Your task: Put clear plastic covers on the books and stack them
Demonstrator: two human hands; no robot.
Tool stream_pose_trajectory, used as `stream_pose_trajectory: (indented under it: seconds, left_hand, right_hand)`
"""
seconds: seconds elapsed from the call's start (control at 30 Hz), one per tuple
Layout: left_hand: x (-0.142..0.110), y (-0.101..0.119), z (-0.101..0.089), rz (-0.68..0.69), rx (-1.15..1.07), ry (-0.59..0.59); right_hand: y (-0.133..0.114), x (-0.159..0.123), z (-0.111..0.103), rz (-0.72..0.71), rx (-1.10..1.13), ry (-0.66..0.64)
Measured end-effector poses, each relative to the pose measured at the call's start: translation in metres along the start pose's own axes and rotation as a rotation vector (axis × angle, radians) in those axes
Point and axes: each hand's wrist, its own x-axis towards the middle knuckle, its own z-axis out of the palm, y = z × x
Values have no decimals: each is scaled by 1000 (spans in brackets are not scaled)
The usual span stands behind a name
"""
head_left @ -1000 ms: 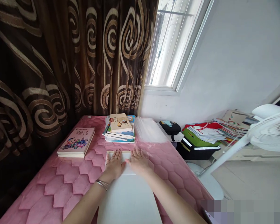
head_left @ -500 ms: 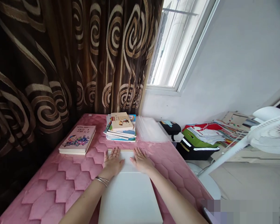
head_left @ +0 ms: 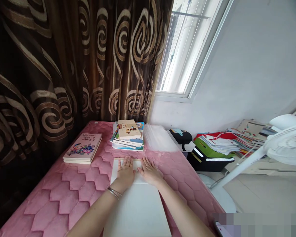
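A long, pale, flat sheet or open book cover (head_left: 138,210) lies in front of me, with a crosswise line setting off its far, whiter strip (head_left: 115,172). Whether a clear plastic layer covers that strip, I cannot tell. My left hand (head_left: 125,171) rests flat on the strip, fingers spread and pointing away. My right hand (head_left: 148,170) lies flat at the strip's right side, thumb towards the left hand. Neither hand grips anything. Both forearms hide parts of the long edges.
The pink quilted bed surface (head_left: 71,194) carries a book pair (head_left: 82,148) at left, a book stack (head_left: 129,130) at the back and clear plastic sheets (head_left: 160,138) beside it. A white fan (head_left: 249,161) stands right of the bed; a phone (head_left: 222,228) lies near the lower right.
Both hands first moved apart across the far strip. My left hand has since slid back right, towards the right hand. The sheet has stayed in place.
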Motion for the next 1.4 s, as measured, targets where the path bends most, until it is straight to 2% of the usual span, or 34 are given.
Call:
stream_pose_trajectory:
  seconds: [0.13,0.27,0.4,0.47,0.53,0.73,0.83,0.97,1.03,1.1,1.17,1.2,1.23,1.3,1.4]
  left_hand:
    - [7,-3,12,1,-72,-81]
    - [7,-8,14,7,-66,-84]
    - [7,-9,14,34,-16,-154]
    - [8,-9,13,35,-7,-165]
    - [8,-9,13,27,-25,-140]
    - [4,-6,8,-12,-74,-66]
    - [0,-19,1,-112,-32,-45]
    - [-5,-45,-13,-359,102,-27]
    - [-6,-43,-19,-452,170,-3]
    - [-5,-27,-23,-414,179,55]
    - [-2,-2,-23,-135,94,146]
    - [1,11,-21,-31,15,85]
    - [3,21,-19,10,-35,45]
    - [7,32,-12,0,-88,-38]
    - [9,27,-2,-52,-95,-87]
  right_hand:
    - [-2,-4,-6,4,3,-11]
    - [-22,-6,-11,9,51,-22]
    - [-51,-1,-4,-171,315,-71]
    - [-56,2,0,-218,372,-95]
    - [-50,3,2,-186,328,-87]
    - [-11,-7,-5,44,76,-6]
    - [-6,-12,-11,64,62,-39]
    - [-9,-14,-15,64,61,-54]
    - [-10,-13,-13,69,53,-48]
    - [-9,-12,-10,63,41,-26]
    - [-6,-10,-6,42,26,0]
    - [-5,-10,-4,28,17,10]
    - [-4,-9,-2,18,8,17]
    - [-2,-8,0,12,-10,23]
    - [-1,-6,2,24,-20,20]
